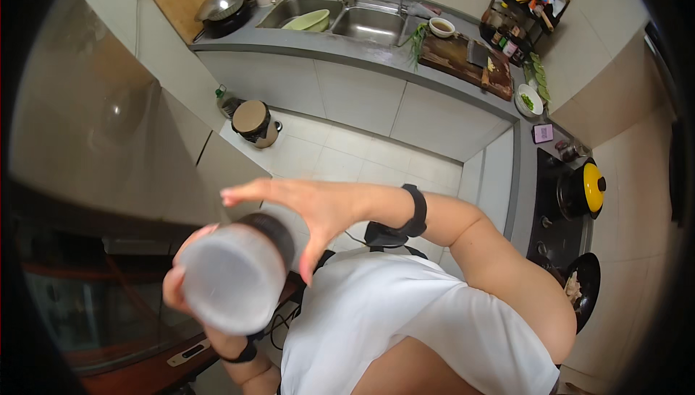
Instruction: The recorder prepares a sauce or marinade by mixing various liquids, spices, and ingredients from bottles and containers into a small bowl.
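Note:
My left hand [187, 273] grips a translucent plastic jar [231, 281] by its side, tilted with its pale round end towards the camera. The jar has a dark band or lid [270, 235] at its far end; which it is I cannot tell. Close to that dark end is my right hand [309, 210], its thumb and fingers spread apart with nothing between them. A black strap circles each wrist. Part of the left palm is hidden behind the jar.
A double sink [369, 26] is set in the grey counter [358, 54]. On the counter lie a chopping board [450, 61] and cleaver [478, 53]. A yellow-lidded pot [593, 186] and frying pan [589, 286] stand right. A lidded bin [252, 123] stands on the floor.

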`<action>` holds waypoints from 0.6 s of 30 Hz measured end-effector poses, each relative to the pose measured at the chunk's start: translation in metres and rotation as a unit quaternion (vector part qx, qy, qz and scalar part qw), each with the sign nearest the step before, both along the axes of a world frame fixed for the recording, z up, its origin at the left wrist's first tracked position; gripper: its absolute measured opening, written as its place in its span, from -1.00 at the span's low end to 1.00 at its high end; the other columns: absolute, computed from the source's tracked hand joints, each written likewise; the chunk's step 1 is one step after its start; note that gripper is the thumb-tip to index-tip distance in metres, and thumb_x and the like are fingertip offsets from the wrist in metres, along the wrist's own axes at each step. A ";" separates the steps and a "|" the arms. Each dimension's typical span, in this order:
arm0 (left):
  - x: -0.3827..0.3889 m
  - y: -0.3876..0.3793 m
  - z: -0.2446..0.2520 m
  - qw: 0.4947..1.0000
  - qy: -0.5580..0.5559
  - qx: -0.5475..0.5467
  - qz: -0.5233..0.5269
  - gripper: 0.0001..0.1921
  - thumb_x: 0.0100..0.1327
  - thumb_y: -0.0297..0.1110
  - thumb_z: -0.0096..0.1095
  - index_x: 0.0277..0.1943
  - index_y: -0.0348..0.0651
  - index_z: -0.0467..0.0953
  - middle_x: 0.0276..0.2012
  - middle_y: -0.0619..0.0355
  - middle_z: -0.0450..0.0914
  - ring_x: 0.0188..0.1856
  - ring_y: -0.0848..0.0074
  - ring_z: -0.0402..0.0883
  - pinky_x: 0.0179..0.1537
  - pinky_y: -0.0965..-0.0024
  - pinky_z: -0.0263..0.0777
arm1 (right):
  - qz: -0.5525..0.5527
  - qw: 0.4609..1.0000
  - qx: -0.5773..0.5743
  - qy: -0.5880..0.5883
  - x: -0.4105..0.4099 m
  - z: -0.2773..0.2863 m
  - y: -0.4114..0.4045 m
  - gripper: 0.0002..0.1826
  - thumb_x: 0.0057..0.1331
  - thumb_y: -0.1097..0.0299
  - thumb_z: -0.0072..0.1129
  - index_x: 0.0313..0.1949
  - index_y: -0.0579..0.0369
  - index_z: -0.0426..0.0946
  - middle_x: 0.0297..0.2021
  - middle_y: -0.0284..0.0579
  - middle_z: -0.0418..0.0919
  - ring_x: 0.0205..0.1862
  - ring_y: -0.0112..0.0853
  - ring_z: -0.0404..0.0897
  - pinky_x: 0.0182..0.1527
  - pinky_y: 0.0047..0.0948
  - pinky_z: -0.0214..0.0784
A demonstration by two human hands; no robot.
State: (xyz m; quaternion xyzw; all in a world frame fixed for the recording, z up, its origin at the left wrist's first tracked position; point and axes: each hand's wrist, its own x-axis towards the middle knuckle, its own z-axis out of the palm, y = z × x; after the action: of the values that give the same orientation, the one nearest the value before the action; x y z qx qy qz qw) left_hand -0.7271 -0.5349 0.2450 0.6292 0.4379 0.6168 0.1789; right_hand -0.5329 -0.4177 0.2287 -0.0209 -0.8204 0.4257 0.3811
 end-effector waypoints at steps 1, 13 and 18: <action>0.010 0.017 -0.014 0.998 0.019 0.010 -0.057 0.07 -0.21 0.04 0.56 0.27 0.02 -0.09 0.15 -0.09 0.27 0.10 0.15 0.40 0.10 0.09 0.34 | -0.029 0.998 0.004 -0.054 0.014 -0.002 -0.010 0.35 -0.41 -0.05 0.63 0.36 0.04 0.01 0.26 0.00 0.24 0.28 -0.14 0.28 0.27 -0.20 0.14; 0.141 0.184 -0.038 0.803 0.459 0.216 -0.314 -0.47 -0.06 0.20 0.27 -0.01 0.24 0.53 0.04 -0.11 0.38 -0.18 0.10 0.49 -0.21 0.21 0.46 | -0.273 0.936 -0.096 -0.201 0.176 -0.075 0.023 0.03 -0.30 0.21 0.56 0.22 -0.01 0.21 0.07 -0.01 0.40 0.11 -0.11 0.41 0.10 -0.26 0.32; 0.200 0.268 -0.053 0.803 0.435 0.201 -0.354 -0.47 -0.12 0.00 0.27 0.01 0.19 0.47 0.04 -0.15 0.35 -0.25 0.11 0.48 -0.29 0.18 0.47 | -0.422 0.876 -0.136 -0.189 0.215 -0.093 0.065 -0.03 -0.26 0.17 0.52 0.18 0.02 0.22 0.05 -0.02 0.42 0.04 -0.09 0.46 0.04 -0.23 0.37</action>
State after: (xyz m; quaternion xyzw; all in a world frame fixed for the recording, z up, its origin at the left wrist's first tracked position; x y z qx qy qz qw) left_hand -0.5267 -0.2665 0.1922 0.9645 0.0825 0.2467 0.0451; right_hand -0.3179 -0.3530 0.1354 -0.4966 -0.7241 0.3201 0.3559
